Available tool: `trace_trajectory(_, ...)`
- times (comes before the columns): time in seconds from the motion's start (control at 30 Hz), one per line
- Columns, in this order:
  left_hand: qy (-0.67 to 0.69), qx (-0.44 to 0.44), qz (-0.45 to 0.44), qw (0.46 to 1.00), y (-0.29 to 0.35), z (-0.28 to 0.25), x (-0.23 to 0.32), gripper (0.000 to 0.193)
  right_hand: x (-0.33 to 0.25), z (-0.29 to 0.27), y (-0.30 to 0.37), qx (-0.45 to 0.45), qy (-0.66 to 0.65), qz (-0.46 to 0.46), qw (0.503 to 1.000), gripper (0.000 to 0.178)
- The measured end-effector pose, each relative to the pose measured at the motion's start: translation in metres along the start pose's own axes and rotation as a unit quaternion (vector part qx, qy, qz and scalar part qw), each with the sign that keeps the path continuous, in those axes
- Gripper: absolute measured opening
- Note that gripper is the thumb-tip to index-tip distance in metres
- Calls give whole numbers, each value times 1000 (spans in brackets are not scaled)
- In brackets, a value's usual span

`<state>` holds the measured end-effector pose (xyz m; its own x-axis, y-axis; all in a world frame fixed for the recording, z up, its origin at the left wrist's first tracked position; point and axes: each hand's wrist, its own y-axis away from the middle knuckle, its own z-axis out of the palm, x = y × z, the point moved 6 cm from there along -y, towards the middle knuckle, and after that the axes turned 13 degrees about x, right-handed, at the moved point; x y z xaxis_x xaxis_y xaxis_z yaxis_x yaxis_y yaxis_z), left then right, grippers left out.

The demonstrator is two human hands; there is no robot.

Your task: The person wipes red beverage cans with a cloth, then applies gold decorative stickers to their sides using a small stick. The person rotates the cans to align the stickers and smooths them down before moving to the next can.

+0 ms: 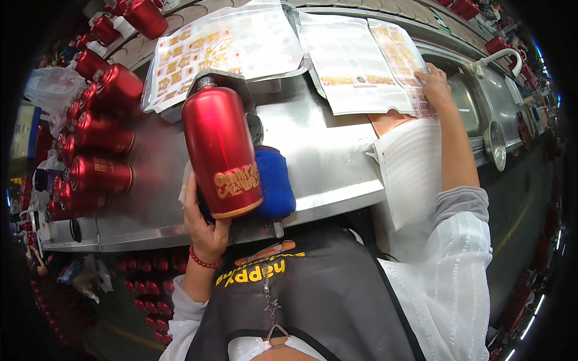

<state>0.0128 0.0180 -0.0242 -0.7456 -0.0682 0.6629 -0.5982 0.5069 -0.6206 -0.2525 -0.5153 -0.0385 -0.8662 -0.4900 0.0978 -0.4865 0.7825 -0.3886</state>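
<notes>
Fingers of the left hand [206, 234] are curling around the red bottle [220, 144] at its near end, by the counter's [319, 207] near edge, probably keeping it steady. Right hand [436, 90] fingers are touching a gold-printed sheet [394, 51], far right; I can't tell if they're pinching.

This looks like a factory workshop for decorating bottles. A stainless-steel workbench [313, 150] carries paper sheets [343, 66] printed with gold motifs and a cluster of matching glossy red bottles [99, 133]. More red bottles stand in repeated rows lower down [150, 295]. A metal sink [466, 99] with a white faucet [506, 57], a yellow floor line [521, 216] and bright strip lights [533, 316] suit an industrial floor.
</notes>
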Motion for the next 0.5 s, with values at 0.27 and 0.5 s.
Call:
trace_trajectory(0.27, 43, -20, -46, 998, 9, 1, -11, 88, 72, 65, -46, 9, -56, 146, 988, 41)
trace_trajectory(0.5, 76, -4, -29, 997, 4, 3, -7, 84, 30, 18, -43, 285, -96, -56, 952, 23)
